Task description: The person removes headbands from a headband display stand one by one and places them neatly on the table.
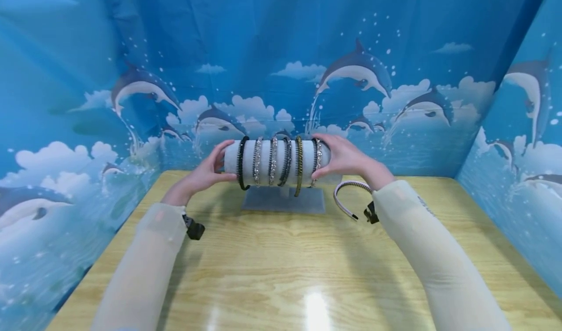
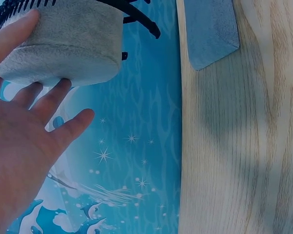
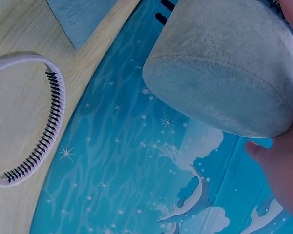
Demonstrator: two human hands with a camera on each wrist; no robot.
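A grey plush headband display stand [image 1: 264, 163] has a horizontal padded roll above a flat base [image 1: 281, 203]. Several toothed headbands sit around the roll: a black one [image 1: 240, 167] at the left, sparkly ones between, a gold one [image 1: 299, 165], and a silver one [image 1: 318, 158] at the right. My left hand [image 1: 204, 172] holds the roll's left end, thumb in front by the black headband, with the other fingers spread behind the end in the left wrist view. At the right end my right hand [image 1: 347, 158] grips the roll, fingertips and thumb right at the silver headband.
A loose white headband with dark teeth [image 3: 58, 97] lies on the wooden table [image 1: 272, 262], right of the base and under my right wrist. Blue dolphin-print curtains [image 1: 263, 38] stand behind the table and along both sides. Each wrist carries a small black camera.
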